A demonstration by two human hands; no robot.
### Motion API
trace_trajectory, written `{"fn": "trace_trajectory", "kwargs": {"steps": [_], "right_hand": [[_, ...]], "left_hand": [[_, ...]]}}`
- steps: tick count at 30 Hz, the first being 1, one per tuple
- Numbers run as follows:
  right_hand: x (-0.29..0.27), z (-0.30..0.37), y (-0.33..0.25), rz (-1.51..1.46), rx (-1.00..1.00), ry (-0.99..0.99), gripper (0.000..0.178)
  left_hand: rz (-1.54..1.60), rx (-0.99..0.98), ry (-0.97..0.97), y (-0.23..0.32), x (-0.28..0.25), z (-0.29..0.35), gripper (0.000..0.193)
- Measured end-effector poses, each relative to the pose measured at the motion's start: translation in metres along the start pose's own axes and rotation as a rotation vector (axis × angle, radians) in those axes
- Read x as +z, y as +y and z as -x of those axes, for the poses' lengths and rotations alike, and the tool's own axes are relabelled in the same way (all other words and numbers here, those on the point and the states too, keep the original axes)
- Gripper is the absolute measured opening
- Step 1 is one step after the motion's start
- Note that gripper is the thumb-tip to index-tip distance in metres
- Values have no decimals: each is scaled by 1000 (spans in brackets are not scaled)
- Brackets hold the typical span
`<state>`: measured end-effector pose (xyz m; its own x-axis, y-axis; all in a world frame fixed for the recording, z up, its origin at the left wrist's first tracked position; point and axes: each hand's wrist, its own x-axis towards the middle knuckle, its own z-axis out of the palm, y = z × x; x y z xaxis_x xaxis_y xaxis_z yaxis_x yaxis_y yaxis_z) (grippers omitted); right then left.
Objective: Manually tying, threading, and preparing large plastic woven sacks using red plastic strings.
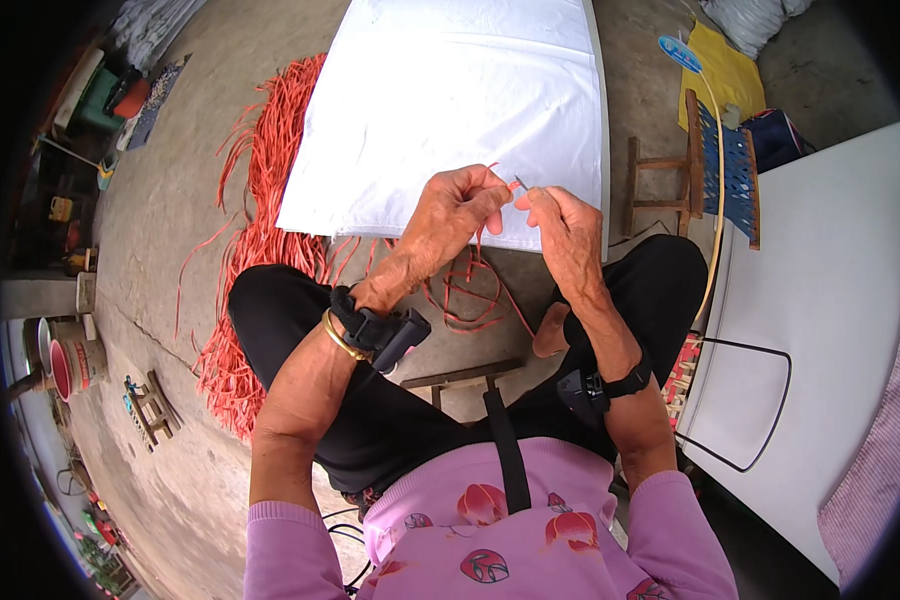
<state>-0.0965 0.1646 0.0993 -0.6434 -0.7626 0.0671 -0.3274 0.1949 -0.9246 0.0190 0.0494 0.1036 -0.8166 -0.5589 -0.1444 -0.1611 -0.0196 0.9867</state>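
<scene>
My left hand (460,208) is closed in a pinch on a thin red strip (515,185), whose end sticks out past the fingertips. Close beside it, my right hand (567,228) is closed around a small, thin, dark pointed tool (521,182). The tool's tip meets or nearly meets the strip; its exact kind is hidden by the fingers. Both hands are above the near edge of a table with a white cover (450,100). Below them, loose red strands (470,295) hang and curl. A thick bundle of red strips (280,190) lies left of the table.
A wooden chair with a blue perforated panel (730,170) stands at the right, near a yellow cloth (725,75). A large white board (820,280) fills the right side. Farther left are a small stool (150,410) and a bucket (78,365).
</scene>
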Motion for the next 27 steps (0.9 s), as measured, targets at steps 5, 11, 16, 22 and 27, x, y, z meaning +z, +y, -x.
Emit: {"fn": "trace_trajectory", "kwargs": {"steps": [5, 11, 16, 22, 27], "right_hand": [[-1, 0, 2, -35, -7, 2, 29], [1, 1, 0, -101, 101, -73, 32], [2, 1, 2, -35, 79, -134, 26], [10, -5, -1, 457, -731, 403, 15], [10, 4, 13, -16, 91, -19, 29]], "left_hand": [[-7, -21, -2, 4, 0, 1, 16], [12, -11, -41, -2, 0, -1, 15], [84, 45, -45, -4, 3, -1, 13], [217, -33, 197, -3, -5, -9, 11], [606, -163, 278, -13, -10, -15, 10]]}}
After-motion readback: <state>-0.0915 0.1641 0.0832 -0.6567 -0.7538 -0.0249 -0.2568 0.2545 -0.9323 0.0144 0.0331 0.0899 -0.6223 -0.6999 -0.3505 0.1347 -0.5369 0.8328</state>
